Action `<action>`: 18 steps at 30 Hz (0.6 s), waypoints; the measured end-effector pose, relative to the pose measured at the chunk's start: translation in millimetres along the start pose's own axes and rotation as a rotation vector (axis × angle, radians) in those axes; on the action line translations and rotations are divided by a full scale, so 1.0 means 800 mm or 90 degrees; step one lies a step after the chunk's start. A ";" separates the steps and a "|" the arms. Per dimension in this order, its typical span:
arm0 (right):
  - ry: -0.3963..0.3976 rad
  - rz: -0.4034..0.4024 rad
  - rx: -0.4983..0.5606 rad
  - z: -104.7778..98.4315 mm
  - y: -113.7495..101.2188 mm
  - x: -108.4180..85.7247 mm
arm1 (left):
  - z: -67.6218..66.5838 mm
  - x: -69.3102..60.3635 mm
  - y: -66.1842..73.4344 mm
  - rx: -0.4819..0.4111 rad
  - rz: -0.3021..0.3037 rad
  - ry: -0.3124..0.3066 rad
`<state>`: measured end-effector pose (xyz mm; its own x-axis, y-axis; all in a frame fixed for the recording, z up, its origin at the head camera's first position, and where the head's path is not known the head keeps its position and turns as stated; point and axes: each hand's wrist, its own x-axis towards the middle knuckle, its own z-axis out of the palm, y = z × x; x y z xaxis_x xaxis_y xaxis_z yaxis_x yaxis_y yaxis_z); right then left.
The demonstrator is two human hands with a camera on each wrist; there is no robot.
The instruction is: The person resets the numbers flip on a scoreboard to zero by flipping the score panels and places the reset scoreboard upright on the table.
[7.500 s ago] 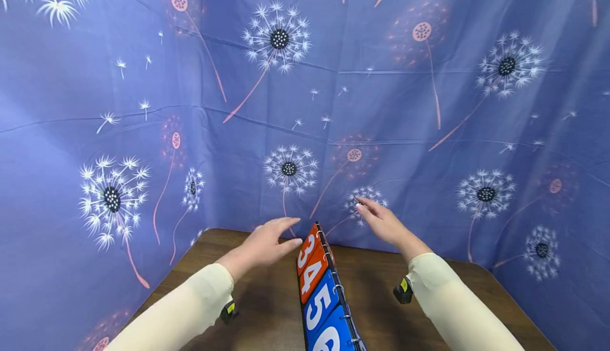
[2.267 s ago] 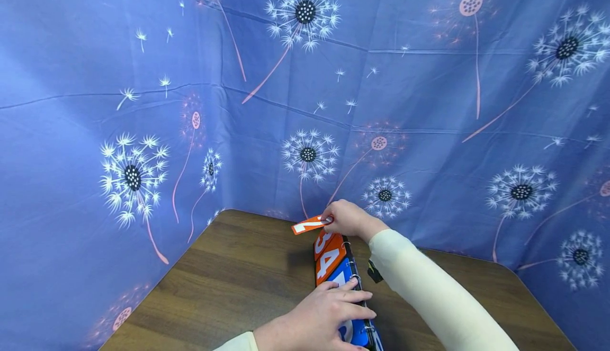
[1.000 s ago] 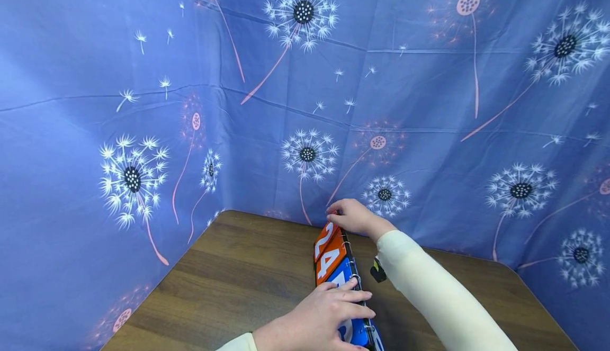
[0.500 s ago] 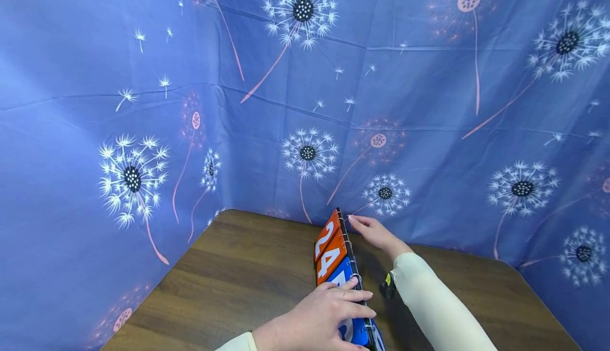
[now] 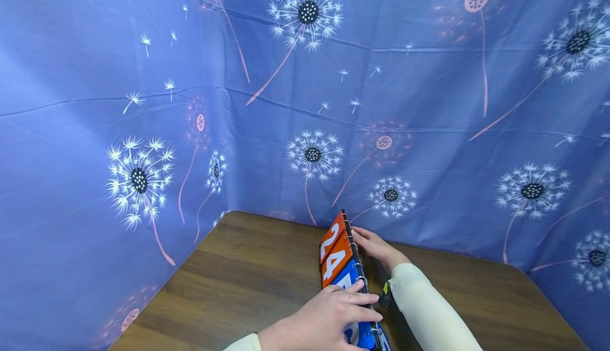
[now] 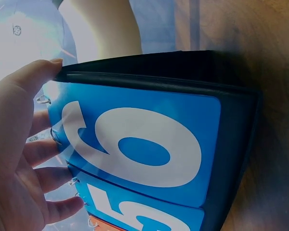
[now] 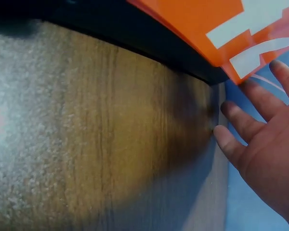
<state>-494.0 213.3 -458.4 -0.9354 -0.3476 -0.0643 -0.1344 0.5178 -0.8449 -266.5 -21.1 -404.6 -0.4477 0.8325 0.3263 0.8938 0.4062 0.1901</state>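
A tabletop flip scoreboard (image 5: pixel 335 258) stands like a tent, with orange and blue number cards on rings along its black top edge. Orange 2 and 4 show at its far end; a blue 6 (image 6: pixel 139 144) and part of a 5 appear in the left wrist view. My left hand (image 5: pixel 316 316) rests over the near end of the ring edge, fingers spread across it and thumb at the end. Behind the far end, my right hand (image 5: pixel 376 246) has its fingers extended. Their tips are at the lower corner of an orange card (image 7: pixel 260 53) on the back side.
The scoreboard stands on a brown wooden table (image 5: pixel 238 282). A blue curtain (image 5: pixel 257 165) with dandelion prints hangs behind and to the left, right at the table's back edge. A small dark device (image 5: pixel 385 294) sits at my right wrist.
My right hand has turned an orange 2 card over the rings onto the front, covering the 3. It then let go and moved down behind the scoreboard. My left hand stays on the ring edge.
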 end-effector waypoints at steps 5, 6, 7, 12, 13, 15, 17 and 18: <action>0.013 -0.005 0.000 -0.003 0.000 -0.001 | 0.001 0.001 0.000 0.005 0.003 -0.002; 0.018 -0.004 0.001 -0.003 0.000 -0.001 | 0.000 0.001 0.000 0.003 0.002 -0.005; 0.022 -0.003 0.003 -0.003 0.001 -0.001 | 0.000 0.001 0.000 0.001 -0.001 -0.010; 0.059 -0.001 -0.003 -0.004 0.006 0.002 | -0.004 0.001 0.001 -0.025 -0.018 -0.025; 0.067 -0.001 -0.003 -0.004 0.006 0.002 | -0.004 0.000 0.001 -0.029 -0.020 -0.026; 0.083 0.000 -0.004 -0.005 0.009 0.002 | -0.004 0.000 0.000 -0.031 -0.020 -0.025; 0.101 0.009 0.001 -0.008 0.011 0.001 | -0.004 0.000 0.000 -0.030 -0.020 -0.024; 0.106 0.011 0.002 -0.010 0.013 0.000 | -0.004 0.000 0.000 -0.029 -0.019 -0.023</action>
<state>-498.2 224.6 -463.0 -0.9789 -0.2039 0.0093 -0.1165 0.5208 -0.8457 -266.9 -22.2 -401.6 -0.4722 0.8338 0.2861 0.8776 0.4142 0.2412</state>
